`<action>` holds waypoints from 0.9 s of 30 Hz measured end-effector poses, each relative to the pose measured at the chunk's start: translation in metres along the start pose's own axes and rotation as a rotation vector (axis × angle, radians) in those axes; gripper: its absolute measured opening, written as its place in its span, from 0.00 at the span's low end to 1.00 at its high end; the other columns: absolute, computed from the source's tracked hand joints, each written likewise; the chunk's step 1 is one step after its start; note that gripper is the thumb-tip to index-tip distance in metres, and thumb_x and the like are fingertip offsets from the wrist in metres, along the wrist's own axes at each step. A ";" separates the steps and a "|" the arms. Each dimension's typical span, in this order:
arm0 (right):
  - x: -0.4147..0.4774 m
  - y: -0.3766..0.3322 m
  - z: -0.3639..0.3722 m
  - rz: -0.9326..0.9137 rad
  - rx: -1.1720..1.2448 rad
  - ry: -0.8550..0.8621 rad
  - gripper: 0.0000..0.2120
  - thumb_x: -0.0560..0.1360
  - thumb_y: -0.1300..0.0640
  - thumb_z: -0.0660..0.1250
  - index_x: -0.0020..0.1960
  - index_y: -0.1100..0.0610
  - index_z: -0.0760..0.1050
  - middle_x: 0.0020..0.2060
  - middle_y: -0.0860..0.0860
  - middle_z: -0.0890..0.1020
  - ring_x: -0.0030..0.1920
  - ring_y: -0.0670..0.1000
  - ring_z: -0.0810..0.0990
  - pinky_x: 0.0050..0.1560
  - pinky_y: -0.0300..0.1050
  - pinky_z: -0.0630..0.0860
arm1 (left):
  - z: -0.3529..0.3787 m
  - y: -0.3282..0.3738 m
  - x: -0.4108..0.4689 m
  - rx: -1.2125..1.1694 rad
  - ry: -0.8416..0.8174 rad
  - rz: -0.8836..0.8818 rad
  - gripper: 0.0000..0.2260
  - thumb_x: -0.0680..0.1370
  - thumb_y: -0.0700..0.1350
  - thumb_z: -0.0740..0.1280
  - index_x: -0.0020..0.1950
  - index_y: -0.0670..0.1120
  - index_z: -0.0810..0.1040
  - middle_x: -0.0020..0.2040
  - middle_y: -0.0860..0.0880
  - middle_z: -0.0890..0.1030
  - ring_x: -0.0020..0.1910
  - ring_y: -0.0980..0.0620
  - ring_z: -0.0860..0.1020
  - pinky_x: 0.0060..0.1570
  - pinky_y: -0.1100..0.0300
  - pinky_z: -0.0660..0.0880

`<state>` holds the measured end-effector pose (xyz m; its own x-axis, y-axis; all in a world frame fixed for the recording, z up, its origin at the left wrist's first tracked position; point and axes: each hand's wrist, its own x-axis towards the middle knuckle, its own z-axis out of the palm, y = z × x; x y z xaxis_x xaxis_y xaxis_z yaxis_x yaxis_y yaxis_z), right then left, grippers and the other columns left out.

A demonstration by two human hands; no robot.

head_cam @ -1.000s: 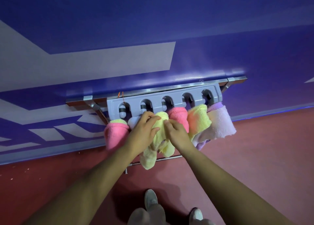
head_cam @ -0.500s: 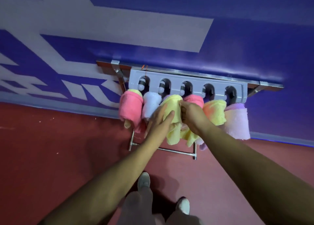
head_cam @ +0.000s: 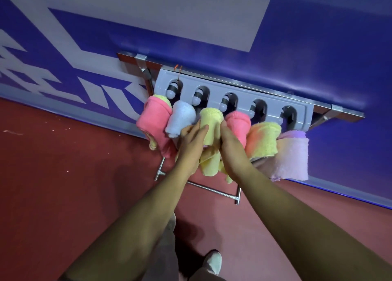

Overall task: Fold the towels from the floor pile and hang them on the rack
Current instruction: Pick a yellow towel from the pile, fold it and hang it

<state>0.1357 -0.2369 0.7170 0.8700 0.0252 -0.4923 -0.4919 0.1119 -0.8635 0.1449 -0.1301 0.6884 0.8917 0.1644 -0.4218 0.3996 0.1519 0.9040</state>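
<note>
Both hands have slid down off the top of the yellow towel [head_cam: 211,125], whose folded crown now shows bare under the middle slot of the rack [head_cam: 241,102]. A full row of towels hangs along the rack, so the job looks well along; for this one, only tidying seems left. No floor pile is in view, so whether more wait cannot be told. The left hand [head_cam: 192,147] lies against the yellow towel's left side, fingers fairly straight, pressing. The right hand [head_cam: 232,149] flanks its right side, thumb on the cloth. Its fingers are hidden, so its grip cannot be told. Loose yellow ends dangle between the wrists.
</note>
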 end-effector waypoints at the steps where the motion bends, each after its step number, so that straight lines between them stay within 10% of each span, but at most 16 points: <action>1: 0.000 0.004 0.001 -0.028 -0.006 -0.019 0.27 0.82 0.38 0.52 0.65 0.55 0.78 0.60 0.58 0.83 0.63 0.57 0.81 0.68 0.61 0.74 | -0.002 -0.005 0.004 0.016 -0.014 0.024 0.19 0.78 0.56 0.67 0.69 0.55 0.76 0.68 0.55 0.70 0.60 0.62 0.74 0.48 0.72 0.77; 3: 0.003 0.013 0.000 -0.079 -0.022 -0.045 0.26 0.81 0.35 0.53 0.65 0.51 0.78 0.61 0.54 0.83 0.65 0.55 0.79 0.70 0.62 0.71 | -0.004 -0.013 0.008 0.032 -0.127 0.055 0.25 0.74 0.65 0.65 0.70 0.60 0.74 0.70 0.57 0.74 0.67 0.57 0.74 0.66 0.56 0.73; 6: 0.008 0.027 -0.005 -0.147 0.005 -0.028 0.24 0.82 0.37 0.55 0.63 0.51 0.79 0.60 0.55 0.83 0.65 0.56 0.79 0.71 0.63 0.70 | -0.004 -0.031 0.021 -0.056 -0.104 -0.052 0.35 0.68 0.73 0.69 0.71 0.59 0.72 0.69 0.53 0.77 0.68 0.50 0.76 0.68 0.44 0.71; 9: 0.014 0.037 -0.011 -0.215 0.047 -0.031 0.24 0.81 0.35 0.57 0.66 0.49 0.77 0.63 0.54 0.82 0.67 0.54 0.78 0.72 0.61 0.68 | -0.016 -0.052 0.045 -0.057 -0.099 -0.019 0.38 0.66 0.72 0.71 0.70 0.53 0.75 0.67 0.49 0.78 0.67 0.48 0.76 0.68 0.42 0.71; 15: 0.022 0.061 -0.017 -0.340 -0.069 0.017 0.26 0.80 0.39 0.60 0.76 0.46 0.68 0.74 0.41 0.71 0.75 0.42 0.66 0.78 0.53 0.60 | -0.030 -0.024 0.015 0.292 -0.167 0.257 0.11 0.70 0.59 0.65 0.52 0.66 0.76 0.65 0.53 0.70 0.67 0.55 0.71 0.70 0.58 0.67; 21: 0.025 0.064 -0.007 -0.404 -0.019 0.040 0.25 0.81 0.40 0.59 0.74 0.49 0.71 0.72 0.48 0.74 0.75 0.49 0.69 0.77 0.58 0.61 | -0.033 -0.051 0.037 0.057 -0.423 0.238 0.31 0.76 0.62 0.66 0.77 0.52 0.67 0.76 0.50 0.68 0.76 0.51 0.64 0.76 0.45 0.59; 27: 0.021 0.069 0.002 -0.436 0.192 0.077 0.25 0.81 0.42 0.60 0.72 0.54 0.73 0.68 0.52 0.79 0.70 0.50 0.75 0.75 0.54 0.66 | -0.025 -0.049 0.051 -0.244 -0.536 0.123 0.31 0.80 0.58 0.60 0.77 0.41 0.64 0.74 0.38 0.70 0.74 0.41 0.68 0.75 0.41 0.61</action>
<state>0.1205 -0.2265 0.6475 0.9851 -0.1381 -0.1022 -0.0606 0.2770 -0.9589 0.1651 -0.1054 0.6207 0.9366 -0.3099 -0.1633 0.2826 0.3929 0.8751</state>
